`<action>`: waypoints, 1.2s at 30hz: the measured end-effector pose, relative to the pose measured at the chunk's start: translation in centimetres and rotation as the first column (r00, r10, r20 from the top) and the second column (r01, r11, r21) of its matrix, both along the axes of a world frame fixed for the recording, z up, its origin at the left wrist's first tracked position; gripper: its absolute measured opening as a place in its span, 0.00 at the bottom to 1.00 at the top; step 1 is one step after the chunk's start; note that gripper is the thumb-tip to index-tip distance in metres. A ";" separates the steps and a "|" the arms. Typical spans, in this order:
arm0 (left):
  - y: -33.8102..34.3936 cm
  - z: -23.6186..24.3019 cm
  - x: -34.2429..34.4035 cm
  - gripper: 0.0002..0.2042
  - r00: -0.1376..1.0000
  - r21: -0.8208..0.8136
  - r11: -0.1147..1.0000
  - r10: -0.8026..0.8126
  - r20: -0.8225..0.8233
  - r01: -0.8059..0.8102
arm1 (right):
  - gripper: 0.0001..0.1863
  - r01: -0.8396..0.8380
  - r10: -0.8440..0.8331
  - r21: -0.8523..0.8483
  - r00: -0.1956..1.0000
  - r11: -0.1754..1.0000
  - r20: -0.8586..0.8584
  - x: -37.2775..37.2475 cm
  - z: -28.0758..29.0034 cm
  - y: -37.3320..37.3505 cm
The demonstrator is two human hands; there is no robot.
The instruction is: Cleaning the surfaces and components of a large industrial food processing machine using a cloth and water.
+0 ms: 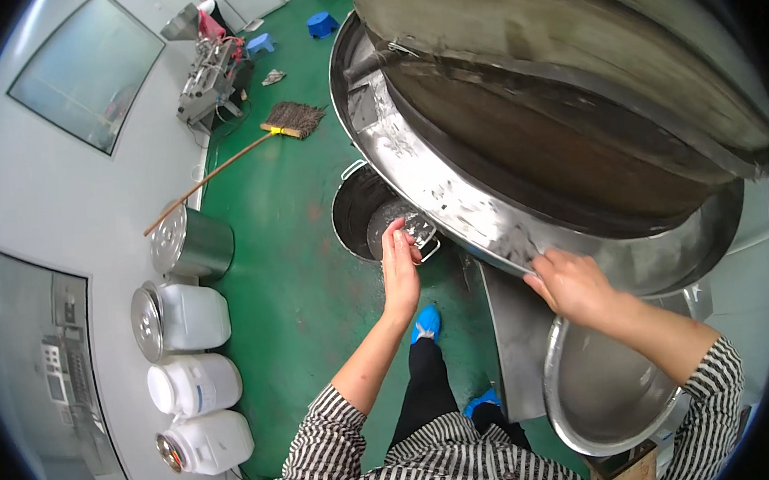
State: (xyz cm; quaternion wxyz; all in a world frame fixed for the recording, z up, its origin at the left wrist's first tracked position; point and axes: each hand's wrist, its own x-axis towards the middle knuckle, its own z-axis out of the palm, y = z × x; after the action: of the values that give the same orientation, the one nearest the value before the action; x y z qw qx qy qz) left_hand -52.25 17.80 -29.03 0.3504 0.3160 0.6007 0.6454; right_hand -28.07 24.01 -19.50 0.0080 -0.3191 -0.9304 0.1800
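A large round metal vessel (pixel 452 196) fills the upper right, its shiny rim flecked with dark residue and a big dull, stained metal part raised over it. At the near part of that rim, my right hand (pixel 577 285) is closed, fingers curled over the edge and thumb on the outer side. Dark smears show on the metal beside its fingertips. My left hand (pixel 401 270) hangs free with its fingers stretched out and held together. Just beyond it, on the floor, stands a deep metal pot (pixel 357 220) with side handles and some wet, shiny contents at the bottom.
A wide metal bowl (pixel 555 379) sits below my right forearm, beside a metal panel (pixel 514 346). Along the left wall stand a lidded steel drum (pixel 213 242) and several white plastic containers (pixel 200 315). A broom (pixel 239 161), a machine (pixel 212 79) and blue stools (pixel 322 24) are farther off.
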 end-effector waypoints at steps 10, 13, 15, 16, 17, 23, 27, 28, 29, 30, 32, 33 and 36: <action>9.4 1.6 -9.7 0.17 0.976 0.296 0.939 0.204 -0.071 -0.175 | 0.20 0.294 -0.315 -0.208 0.946 0.933 -0.074 -21.9 -2.0 4.9; 13.5 3.6 -10.3 0.17 0.988 0.264 0.953 0.151 0.023 -0.152 | 0.27 0.343 -0.455 -0.418 0.867 0.841 -0.204 -23.3 -4.9 8.4; 14.5 2.5 -13.2 0.19 0.982 0.080 0.988 0.141 -0.125 -0.132 | 0.28 0.220 -0.484 -0.577 0.800 0.787 -0.355 -20.9 -5.3 8.3; 14.3 2.5 -14.7 0.20 0.985 0.062 0.989 0.131 0.112 -0.138 | 0.25 0.260 -0.465 -0.758 0.883 0.598 -0.064 -18.4 -2.2 8.1; 13.6 1.9 -16.1 0.21 0.985 0.062 0.988 0.135 0.108 -0.142 | 0.20 0.184 -0.484 -0.746 0.850 0.640 -0.205 -15.9 -2.8 6.8; 13.6 3.9 -15.3 0.24 0.991 -0.001 1.000 -0.011 -0.131 0.011 | 0.23 0.321 -0.294 -0.731 0.940 0.602 0.171 0.0 6.3 2.7; 14.5 5.1 -12.5 0.26 0.966 -0.144 0.989 -0.053 -0.254 0.017 | 0.28 0.239 -0.063 -0.860 0.969 0.451 0.237 0.6 3.7 3.9; 14.7 4.0 -13.3 0.26 0.969 -0.075 0.997 -0.021 -0.246 0.003 | 0.30 0.120 -0.004 -0.911 0.992 0.394 0.129 -1.8 1.0 5.0; 14.5 3.1 -13.9 0.26 0.975 -0.012 1.000 -0.001 -0.223 -0.001 | 0.32 0.030 -0.001 -0.917 0.999 0.398 0.032 -4.0 -1.1 4.9; 14.6 2.8 -13.3 0.26 0.937 -0.062 0.998 -0.013 -0.348 -0.009 | 0.34 -0.044 -0.009 -0.912 0.999 0.407 -0.052 -5.5 -2.7 5.0; 14.2 2.9 -13.3 0.26 0.946 -0.065 0.993 0.076 -0.314 -0.101 | 0.35 -0.115 -0.070 -0.902 0.985 0.416 -0.158 -10.7 -3.5 5.6; 14.0 2.2 -14.3 0.24 0.941 -0.041 0.989 0.122 -0.316 -0.142 | 0.35 -0.142 -0.048 -0.893 0.983 0.428 -0.179 -12.8 -4.6 5.8; 13.8 -0.6 -15.6 0.16 0.959 0.054 0.993 0.111 -0.259 -0.101 | 0.34 -0.185 -0.139 -0.851 0.948 0.492 -0.286 -18.3 -6.1 6.5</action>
State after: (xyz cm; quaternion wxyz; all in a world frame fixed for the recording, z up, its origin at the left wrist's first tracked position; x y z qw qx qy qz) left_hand -67.89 31.55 -29.64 0.2266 0.3727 0.6447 0.6278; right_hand -46.41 30.55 -25.56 -0.0069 -0.2334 -0.7019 0.6729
